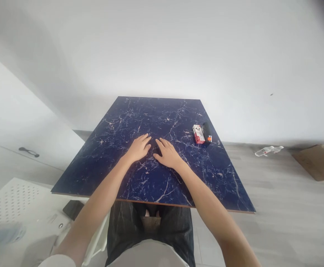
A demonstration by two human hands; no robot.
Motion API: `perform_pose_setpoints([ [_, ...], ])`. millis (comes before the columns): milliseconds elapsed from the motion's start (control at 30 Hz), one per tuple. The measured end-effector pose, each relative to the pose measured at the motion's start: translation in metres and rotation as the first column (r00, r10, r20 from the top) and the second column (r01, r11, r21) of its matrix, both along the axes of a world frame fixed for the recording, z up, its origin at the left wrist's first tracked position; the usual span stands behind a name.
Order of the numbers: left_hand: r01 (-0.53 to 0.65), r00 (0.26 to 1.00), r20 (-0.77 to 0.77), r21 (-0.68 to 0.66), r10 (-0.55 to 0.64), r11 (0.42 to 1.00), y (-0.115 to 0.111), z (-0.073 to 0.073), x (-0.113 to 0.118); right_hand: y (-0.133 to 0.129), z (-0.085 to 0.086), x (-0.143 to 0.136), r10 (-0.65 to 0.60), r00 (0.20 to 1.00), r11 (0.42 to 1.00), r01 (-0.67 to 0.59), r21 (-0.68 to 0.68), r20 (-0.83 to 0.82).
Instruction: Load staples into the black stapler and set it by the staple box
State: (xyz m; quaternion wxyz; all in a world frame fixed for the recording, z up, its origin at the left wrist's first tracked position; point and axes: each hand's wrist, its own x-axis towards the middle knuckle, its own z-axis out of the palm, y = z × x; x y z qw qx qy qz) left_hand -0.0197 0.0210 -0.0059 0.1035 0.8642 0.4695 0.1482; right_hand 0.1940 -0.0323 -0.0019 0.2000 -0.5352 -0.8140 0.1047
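Grip: left hand [139,147] and right hand [167,152], both open, fingers spread, holding nothing, palms down on a blue marble-patterned worktop [150,115]. Right of the right hand, on the worktop: one red-and-white box [199,134], beside one black cylindrical case [207,132] with orange-and-white label.

The right edge cuts off the cardboard [316,161]; a bluish object [2,235] is blurred.

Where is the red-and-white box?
In the head view, the red-and-white box lies on the right of the marbled tabletop, just left of the black object.
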Motion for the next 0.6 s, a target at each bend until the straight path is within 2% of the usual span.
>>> perform_pose_setpoints([
  [233, 0.135, 0.986, -0.081, -0.133, -0.146, 0.982, -0.0044, 0.0053, -0.0023, -0.0037, 0.0036, -0.006, 0.041, 0.997, 0.997, -0.038, -0.064, 0.061],
  [433, 0.142, 0.987, -0.06, -0.114, -0.149, 0.983, -0.0078, 0.0094, -0.0019, -0.0034, 0.0048, -0.0038, 0.049, 0.996, 0.997, -0.045, -0.056, 0.068],
  [600, 0.136, 0.983, -0.104, -0.121, -0.149, 0.983, -0.0087, 0.0098, -0.0016, -0.0036, 0.0063, -0.0041, 0.049, 0.993, 0.996, -0.042, -0.073, 0.103],
])
